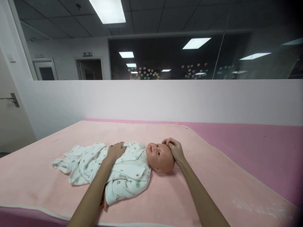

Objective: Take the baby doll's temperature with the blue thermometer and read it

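A baby doll [159, 155] in a white patterned romper [123, 175] lies on its back on a light pink blanket [180, 195], head to the right. My left hand [115, 150] rests flat on the doll's chest, fingers together over the cloth. My right hand [174, 148] cups the top of the doll's bald head, fingers curled against the forehead. The doll's near arm points toward me, its small hand partly hidden under my left forearm.
The blanket covers a darker pink surface [260, 151] that runs to the right. A white partition wall [165, 101] stands behind it, with a glass window above. A door with a handle [11, 99] is at far left.
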`<action>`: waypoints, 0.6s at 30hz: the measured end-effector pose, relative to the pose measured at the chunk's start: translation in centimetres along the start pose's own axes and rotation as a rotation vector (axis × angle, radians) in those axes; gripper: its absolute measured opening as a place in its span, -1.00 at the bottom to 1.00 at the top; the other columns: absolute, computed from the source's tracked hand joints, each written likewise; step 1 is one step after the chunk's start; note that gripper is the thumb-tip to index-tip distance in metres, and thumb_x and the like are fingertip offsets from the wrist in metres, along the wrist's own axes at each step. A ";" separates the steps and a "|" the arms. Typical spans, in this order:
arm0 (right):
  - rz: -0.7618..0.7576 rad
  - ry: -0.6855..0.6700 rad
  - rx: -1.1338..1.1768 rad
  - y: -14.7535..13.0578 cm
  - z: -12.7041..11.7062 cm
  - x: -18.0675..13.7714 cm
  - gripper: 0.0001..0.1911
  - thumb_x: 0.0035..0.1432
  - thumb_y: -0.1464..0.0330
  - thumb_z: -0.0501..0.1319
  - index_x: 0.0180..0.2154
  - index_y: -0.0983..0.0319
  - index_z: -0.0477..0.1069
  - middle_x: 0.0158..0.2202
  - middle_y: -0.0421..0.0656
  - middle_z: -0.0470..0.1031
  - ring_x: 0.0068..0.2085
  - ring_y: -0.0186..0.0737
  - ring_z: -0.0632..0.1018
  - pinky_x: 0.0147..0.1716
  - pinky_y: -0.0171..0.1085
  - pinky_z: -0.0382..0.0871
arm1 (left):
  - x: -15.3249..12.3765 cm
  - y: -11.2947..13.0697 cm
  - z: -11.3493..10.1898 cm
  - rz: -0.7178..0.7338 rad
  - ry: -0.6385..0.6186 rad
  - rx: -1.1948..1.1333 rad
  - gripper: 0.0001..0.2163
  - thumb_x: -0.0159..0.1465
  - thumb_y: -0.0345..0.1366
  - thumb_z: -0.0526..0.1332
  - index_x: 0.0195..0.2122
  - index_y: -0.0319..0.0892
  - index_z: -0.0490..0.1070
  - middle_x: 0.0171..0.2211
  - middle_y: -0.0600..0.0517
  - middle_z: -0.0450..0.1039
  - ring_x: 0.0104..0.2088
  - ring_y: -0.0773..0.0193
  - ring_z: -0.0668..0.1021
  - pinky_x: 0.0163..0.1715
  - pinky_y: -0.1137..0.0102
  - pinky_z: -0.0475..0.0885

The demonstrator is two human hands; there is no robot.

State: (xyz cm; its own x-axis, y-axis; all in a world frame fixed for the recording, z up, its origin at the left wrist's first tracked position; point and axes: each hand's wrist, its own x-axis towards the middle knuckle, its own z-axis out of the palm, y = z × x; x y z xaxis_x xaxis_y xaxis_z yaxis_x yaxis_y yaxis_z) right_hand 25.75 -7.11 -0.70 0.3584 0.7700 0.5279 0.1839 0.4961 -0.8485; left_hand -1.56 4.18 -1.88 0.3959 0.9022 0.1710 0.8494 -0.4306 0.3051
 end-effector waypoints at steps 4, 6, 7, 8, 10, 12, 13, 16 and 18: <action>-0.003 -0.003 -0.008 0.0 0.0 0.0 -0.93 -0.21 0.44 0.05 -0.65 0.23 0.22 -0.48 -0.22 0.40 -0.37 -0.28 0.40 -0.32 -0.29 0.22 | 0.1 -0.1 0.1 -0.007 0.000 0.004 -0.61 0.19 -0.11 -0.12 -0.02 -0.10 0.24 -0.13 -0.07 0.44 -0.04 0.11 0.40 -0.03 0.18 0.14; -0.002 0.003 0.008 0.1 0.0 0.0 -0.96 -0.20 0.44 0.06 -0.62 0.22 0.22 -0.48 -0.22 0.40 -0.38 -0.29 0.40 -0.32 -0.28 0.23 | 0.1 -0.1 0.1 -0.002 0.001 0.007 -0.61 0.19 -0.11 -0.12 -0.02 -0.10 0.24 -0.12 -0.08 0.43 -0.04 0.12 0.40 -0.03 0.17 0.14; -0.001 0.010 0.018 0.1 0.0 0.0 -0.97 -0.20 0.44 0.07 -0.60 0.21 0.21 -0.47 -0.23 0.40 -0.38 -0.29 0.41 -0.32 -0.28 0.24 | 0.1 -0.2 0.2 0.001 0.002 0.007 -0.61 0.19 -0.11 -0.12 -0.02 -0.10 0.24 -0.13 -0.07 0.44 -0.05 0.12 0.40 -0.04 0.17 0.14; 0.001 0.018 0.029 0.1 0.0 0.0 -0.96 -0.20 0.45 0.07 -0.59 0.21 0.19 -0.47 -0.24 0.40 -0.37 -0.29 0.42 -0.31 -0.28 0.24 | 0.2 -0.2 0.2 0.003 0.004 0.008 -0.61 0.19 -0.11 -0.13 -0.03 -0.10 0.24 -0.13 -0.08 0.43 -0.05 0.12 0.40 -0.04 0.17 0.14; 0.001 0.028 0.042 0.1 0.0 0.0 -0.92 -0.21 0.48 0.06 -0.57 0.20 0.16 -0.46 -0.25 0.40 -0.37 -0.29 0.43 -0.31 -0.28 0.25 | 0.2 -0.2 0.3 0.006 0.011 0.009 -0.60 0.18 -0.11 -0.13 -0.03 -0.11 0.24 -0.12 -0.08 0.43 -0.05 0.12 0.40 -0.04 0.16 0.14; -0.004 0.025 0.035 0.1 0.0 0.0 -0.91 -0.21 0.49 0.06 -0.58 0.21 0.14 -0.46 -0.25 0.40 -0.38 -0.30 0.44 -0.31 -0.28 0.25 | 0.2 -0.2 0.3 0.006 0.013 0.011 -0.60 0.18 -0.11 -0.13 -0.03 -0.10 0.24 -0.12 -0.07 0.43 -0.05 0.12 0.40 -0.04 0.16 0.14; -0.008 0.018 0.027 0.0 0.0 0.0 -0.92 -0.21 0.48 0.05 -0.58 0.21 0.14 -0.46 -0.25 0.40 -0.38 -0.30 0.43 -0.31 -0.28 0.25 | 0.2 -0.2 0.3 0.006 0.012 0.011 -0.60 0.18 -0.11 -0.13 -0.03 -0.10 0.24 -0.13 -0.07 0.43 -0.05 0.12 0.40 -0.04 0.17 0.14; -0.022 -0.005 0.019 -0.2 0.1 0.1 -0.92 -0.22 0.48 0.05 -0.59 0.21 0.15 -0.48 -0.25 0.39 -0.40 -0.31 0.42 -0.33 -0.29 0.25 | 0.2 -0.2 0.2 0.002 0.006 0.009 -0.60 0.18 -0.11 -0.13 -0.02 -0.10 0.24 -0.12 -0.07 0.43 -0.04 0.12 0.39 -0.04 0.16 0.14; -0.031 -0.016 0.029 -0.4 0.1 0.1 -0.91 -0.25 0.49 0.04 -0.60 0.21 0.13 -0.50 -0.25 0.40 -0.41 -0.32 0.42 -0.35 -0.29 0.25 | 0.1 -0.1 0.2 -0.001 0.003 0.009 -0.60 0.18 -0.11 -0.13 -0.02 -0.10 0.24 -0.11 -0.07 0.43 -0.04 0.12 0.39 -0.04 0.16 0.14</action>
State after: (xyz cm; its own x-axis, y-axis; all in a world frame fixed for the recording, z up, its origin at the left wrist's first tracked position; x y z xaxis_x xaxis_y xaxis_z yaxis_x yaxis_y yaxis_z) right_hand 25.67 -7.19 -0.33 0.3381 0.7601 0.5549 0.1678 0.5315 -0.8303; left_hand -1.55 4.36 -2.04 0.3944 0.9025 0.1732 0.8529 -0.4296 0.2967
